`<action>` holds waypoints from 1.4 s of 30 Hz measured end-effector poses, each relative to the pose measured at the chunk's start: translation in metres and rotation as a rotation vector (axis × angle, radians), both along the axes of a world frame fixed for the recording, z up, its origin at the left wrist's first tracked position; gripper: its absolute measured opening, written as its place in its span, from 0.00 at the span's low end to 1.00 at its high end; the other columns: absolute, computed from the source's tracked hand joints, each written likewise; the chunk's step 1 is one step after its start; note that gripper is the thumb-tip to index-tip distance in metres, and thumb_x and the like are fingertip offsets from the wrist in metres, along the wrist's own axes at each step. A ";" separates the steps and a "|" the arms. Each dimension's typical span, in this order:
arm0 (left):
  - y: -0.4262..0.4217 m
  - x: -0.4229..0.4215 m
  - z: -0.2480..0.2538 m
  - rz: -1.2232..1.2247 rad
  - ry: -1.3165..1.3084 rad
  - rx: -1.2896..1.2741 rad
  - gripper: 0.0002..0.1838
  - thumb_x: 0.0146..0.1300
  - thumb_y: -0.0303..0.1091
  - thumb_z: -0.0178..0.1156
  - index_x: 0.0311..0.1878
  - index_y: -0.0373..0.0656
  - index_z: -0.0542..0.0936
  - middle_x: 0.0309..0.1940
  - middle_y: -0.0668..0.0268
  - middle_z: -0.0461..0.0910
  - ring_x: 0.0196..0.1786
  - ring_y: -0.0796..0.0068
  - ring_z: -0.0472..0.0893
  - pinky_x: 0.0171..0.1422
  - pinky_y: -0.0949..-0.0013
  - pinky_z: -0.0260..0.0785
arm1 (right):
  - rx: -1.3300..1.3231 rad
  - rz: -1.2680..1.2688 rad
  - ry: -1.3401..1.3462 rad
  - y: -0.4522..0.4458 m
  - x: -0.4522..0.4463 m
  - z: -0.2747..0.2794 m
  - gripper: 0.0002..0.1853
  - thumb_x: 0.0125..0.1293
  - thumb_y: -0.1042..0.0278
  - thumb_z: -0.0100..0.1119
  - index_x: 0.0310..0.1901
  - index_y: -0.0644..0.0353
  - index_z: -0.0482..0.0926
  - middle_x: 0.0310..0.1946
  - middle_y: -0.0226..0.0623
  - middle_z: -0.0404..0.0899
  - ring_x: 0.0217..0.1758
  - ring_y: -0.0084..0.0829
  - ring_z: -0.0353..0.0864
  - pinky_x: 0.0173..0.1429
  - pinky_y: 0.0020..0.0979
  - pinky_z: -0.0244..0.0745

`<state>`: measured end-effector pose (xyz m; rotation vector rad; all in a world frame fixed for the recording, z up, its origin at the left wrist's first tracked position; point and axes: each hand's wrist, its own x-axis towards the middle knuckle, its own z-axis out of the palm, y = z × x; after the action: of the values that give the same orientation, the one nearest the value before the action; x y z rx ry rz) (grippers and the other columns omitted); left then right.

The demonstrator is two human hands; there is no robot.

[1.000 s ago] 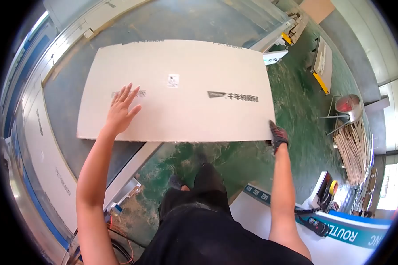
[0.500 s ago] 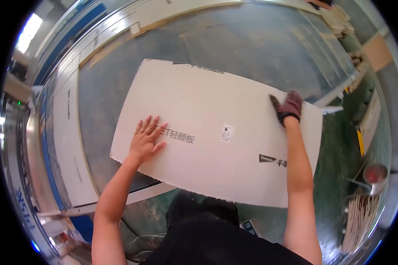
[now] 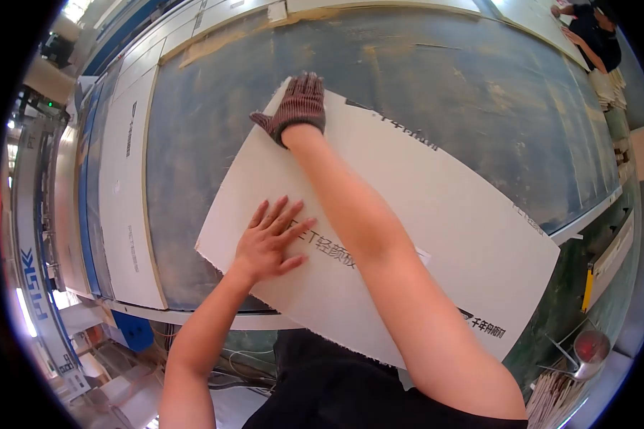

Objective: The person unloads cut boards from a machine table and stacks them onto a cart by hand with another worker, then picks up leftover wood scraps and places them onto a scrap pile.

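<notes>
A white board (image 3: 436,193) lies slanted, only partly over the surface (image 3: 451,79), its near side overhanging, with your bare left hand (image 3: 266,249) flat, fingers spread, and gloved right hand (image 3: 299,109) flattened at its far corner, thumb apart.

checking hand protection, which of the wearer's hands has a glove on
The right hand, near the far corner of the pale board: it wears a reddish glove. The left hand, spread over the same board, is bare.

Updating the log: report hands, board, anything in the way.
Bare left hand spread on board. Gloved right hand at far-left corner. Board overhangs table. No obstruction visible.
</notes>
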<state>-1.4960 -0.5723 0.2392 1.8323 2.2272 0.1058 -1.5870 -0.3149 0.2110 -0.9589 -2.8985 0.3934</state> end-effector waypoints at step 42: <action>-0.282 -0.207 0.021 0.414 -0.316 0.745 0.29 0.65 0.27 0.62 0.71 0.41 0.79 0.71 0.51 0.78 0.74 0.50 0.76 0.79 0.51 0.68 | 0.180 0.269 0.051 -0.079 -0.015 -0.026 0.46 0.71 0.30 0.55 0.76 0.63 0.66 0.80 0.47 0.62 0.85 0.48 0.55 0.87 0.42 0.51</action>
<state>-1.7028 -0.8545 0.2606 1.4263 2.4578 1.3511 -1.6018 -0.3941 0.1849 -0.5282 -2.9586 0.1628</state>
